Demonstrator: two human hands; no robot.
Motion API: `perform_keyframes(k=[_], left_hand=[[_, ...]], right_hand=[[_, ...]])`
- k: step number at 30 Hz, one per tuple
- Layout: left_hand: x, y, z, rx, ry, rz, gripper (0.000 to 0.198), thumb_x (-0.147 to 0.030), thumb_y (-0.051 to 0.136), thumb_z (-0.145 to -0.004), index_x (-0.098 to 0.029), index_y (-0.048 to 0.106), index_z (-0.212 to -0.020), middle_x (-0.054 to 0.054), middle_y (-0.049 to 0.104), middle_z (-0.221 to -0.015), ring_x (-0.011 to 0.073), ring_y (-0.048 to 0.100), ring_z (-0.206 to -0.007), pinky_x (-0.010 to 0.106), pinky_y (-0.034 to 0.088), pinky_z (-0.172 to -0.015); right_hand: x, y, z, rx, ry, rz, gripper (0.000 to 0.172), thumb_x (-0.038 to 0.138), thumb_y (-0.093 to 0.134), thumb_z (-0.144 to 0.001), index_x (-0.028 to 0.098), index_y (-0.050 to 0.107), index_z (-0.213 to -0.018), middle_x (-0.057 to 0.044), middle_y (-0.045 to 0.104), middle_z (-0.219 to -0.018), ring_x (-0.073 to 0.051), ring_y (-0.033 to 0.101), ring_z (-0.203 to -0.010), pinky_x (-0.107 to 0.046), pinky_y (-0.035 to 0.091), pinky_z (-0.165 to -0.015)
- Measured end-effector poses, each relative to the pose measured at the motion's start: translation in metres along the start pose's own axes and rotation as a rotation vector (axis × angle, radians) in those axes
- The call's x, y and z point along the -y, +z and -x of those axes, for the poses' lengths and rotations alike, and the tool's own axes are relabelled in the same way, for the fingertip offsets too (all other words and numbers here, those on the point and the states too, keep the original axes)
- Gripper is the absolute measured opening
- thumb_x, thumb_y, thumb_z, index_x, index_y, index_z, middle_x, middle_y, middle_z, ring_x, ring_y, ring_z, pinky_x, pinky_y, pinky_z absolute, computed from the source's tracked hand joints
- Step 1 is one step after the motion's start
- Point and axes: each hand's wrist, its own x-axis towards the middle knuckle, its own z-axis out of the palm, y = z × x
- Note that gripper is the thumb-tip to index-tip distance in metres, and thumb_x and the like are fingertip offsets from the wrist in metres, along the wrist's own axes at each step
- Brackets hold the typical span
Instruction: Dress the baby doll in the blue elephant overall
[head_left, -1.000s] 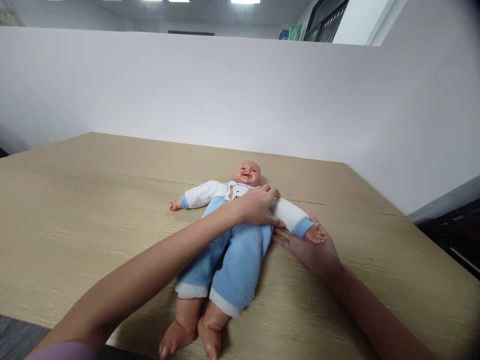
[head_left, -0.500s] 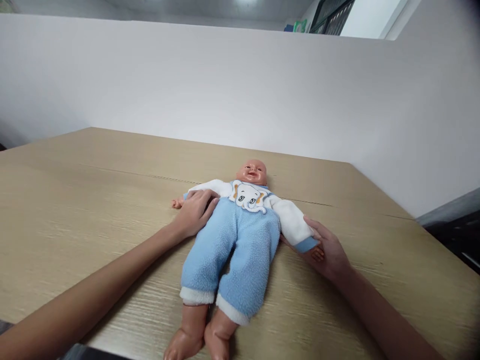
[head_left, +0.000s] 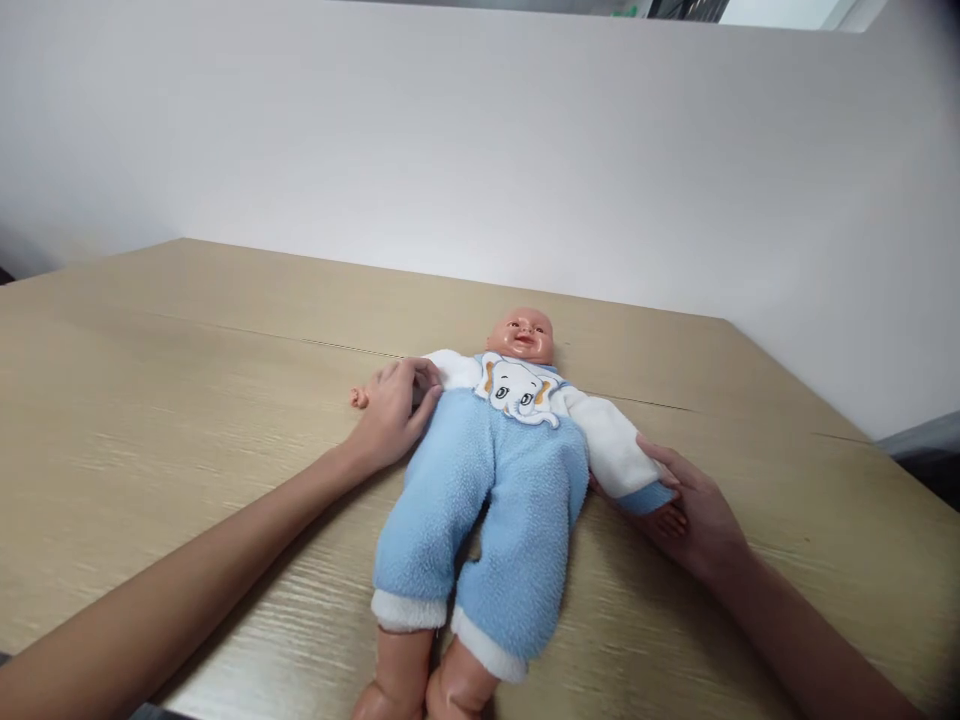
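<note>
The biggest thing on my feed is the plain white wall [head_left: 480, 150] that runs across the far side and down the right. Below it the pale wood-grain worktop [head_left: 150, 400] fills the rest of the view, with a thin seam crossing it from left to right. A baby doll [head_left: 510, 470] lies on its back right of the worktop's centre, with its head [head_left: 523, 335] at the far end and its 2 bare legs [head_left: 427, 690] reaching the near edge, where the view cuts off the feet. It wears fluffy blue trousers and a white top with blue cuffs, and an elephant patch [head_left: 517, 385] sits on its chest. Both of its arms are spread out to the sides. My left hand [head_left: 394, 415] comes in from the near left and is wrapped over the doll's left-side sleeve, fingers curled around it. The doll's tiny hand [head_left: 360, 397] pokes out just past my knuckles. My right hand [head_left: 694, 510] comes in from the near right and grips the other arm at the blue cuff. Its thumb lies on top, and its palm sits under the doll's small hand [head_left: 667, 518], against the worktop.
</note>
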Motion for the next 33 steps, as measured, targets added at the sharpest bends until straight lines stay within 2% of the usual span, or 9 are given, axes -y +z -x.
perform_keyframes(k=[5, 8, 10, 13, 18, 21, 24, 29, 33], left_hand=[[0.025, -0.021, -0.009, -0.084, 0.065, -0.322, 0.030, -0.046, 0.050, -0.107, -0.024, 0.056, -0.127, 0.015, 0.066, -0.135, 0.0375, 0.054, -0.128, 0.059, 0.039, -0.117], [0.036, -0.036, -0.013, -0.005, -0.061, -0.289, 0.042, -0.059, 0.045, -0.107, -0.023, 0.059, -0.123, 0.017, 0.068, -0.133, 0.0395, 0.057, -0.126, 0.057, 0.044, -0.113], [0.038, -0.042, -0.014, 0.072, -0.149, -0.236, 0.050, -0.066, 0.042, -0.106, -0.022, 0.060, -0.121, 0.016, 0.071, -0.128, 0.0384, 0.064, -0.117, 0.054, 0.048, -0.107], [0.030, -0.047, -0.012, 0.144, -0.231, -0.184, 0.060, -0.074, 0.041, -0.104, -0.022, 0.063, -0.122, 0.014, 0.075, -0.125, 0.0354, 0.070, -0.106, 0.051, 0.052, -0.099], [-0.004, -0.033, -0.003, 0.296, -0.507, 0.060, 0.077, -0.082, 0.044, -0.100, -0.018, 0.060, -0.138, 0.014, 0.081, -0.112, 0.0294, 0.077, -0.080, 0.043, 0.060, -0.079], [-0.030, -0.015, 0.000, 0.312, -0.430, 0.283, 0.082, -0.082, 0.039, -0.102, -0.017, 0.060, -0.148, 0.016, 0.073, -0.143, 0.0353, 0.075, -0.122, 0.044, 0.060, -0.104], [-0.055, -0.007, -0.001, 0.267, -0.339, 0.421, 0.080, -0.079, 0.035, -0.105, -0.019, 0.061, -0.151, 0.013, 0.061, -0.161, 0.0352, 0.053, -0.153, 0.046, 0.041, -0.128], [-0.096, -0.033, 0.008, 0.089, -0.446, 0.409, 0.074, -0.076, 0.047, -0.103, -0.020, 0.064, -0.148, 0.013, 0.065, -0.156, 0.0369, 0.056, -0.149, 0.050, 0.040, -0.128], [-0.137, -0.051, 0.041, -0.030, -0.420, 0.474, 0.072, -0.072, 0.049, -0.104, -0.018, 0.062, -0.150, 0.015, 0.064, -0.157, 0.0334, 0.057, -0.148, 0.048, 0.040, -0.129]], right_hand=[[-0.004, -0.018, -0.011, 0.039, -0.030, 0.152, 0.014, 0.037, 0.078, -0.085, 0.023, 0.076, -0.085, -0.004, 0.077, -0.070, -0.023, 0.070, -0.055, -0.035, 0.067, -0.055], [-0.006, -0.026, -0.013, 0.079, -0.079, 0.311, 0.040, 0.049, 0.083, -0.082, 0.026, 0.059, -0.059, 0.002, 0.050, -0.042, -0.014, 0.043, -0.034, -0.029, 0.042, -0.032], [-0.008, -0.025, -0.009, 0.139, -0.112, 0.394, 0.052, 0.056, 0.082, -0.082, 0.027, 0.049, -0.053, 0.004, 0.037, -0.037, -0.013, 0.033, -0.033, -0.029, 0.029, -0.030], [-0.011, -0.016, 0.001, 0.141, -0.153, 0.401, 0.047, 0.055, 0.083, -0.080, 0.026, 0.053, -0.060, 0.005, 0.040, -0.040, -0.011, 0.031, -0.036, -0.029, 0.025, -0.034], [-0.027, 0.005, 0.013, 0.106, -0.101, 0.379, 0.058, 0.067, 0.083, -0.077, 0.025, 0.046, -0.060, 0.006, 0.040, -0.044, -0.010, 0.032, -0.041, -0.026, 0.028, -0.039], [-0.042, 0.021, 0.017, 0.163, -0.121, 0.356, 0.056, 0.071, 0.084, -0.076, 0.023, 0.056, -0.069, 0.006, 0.047, -0.049, -0.009, 0.034, -0.043, -0.024, 0.030, -0.040], [-0.053, 0.038, 0.024, 0.164, -0.219, 0.295, 0.055, 0.061, 0.087, -0.079, 0.025, 0.069, -0.117, 0.004, 0.068, -0.075, -0.011, 0.044, -0.049, -0.022, 0.031, -0.040], [-0.047, 0.049, 0.055, 0.177, -0.264, 0.321, 0.070, 0.053, 0.085, -0.085, 0.026, 0.061, -0.144, -0.001, 0.075, -0.099, -0.013, 0.053, -0.059, -0.021, 0.033, -0.040], [-0.036, 0.035, 0.100, 0.123, -0.263, 0.447, 0.076, 0.064, 0.084, -0.082, 0.025, 0.061, -0.144, 0.000, 0.071, -0.084, -0.015, 0.053, -0.056, -0.024, 0.040, -0.042]])
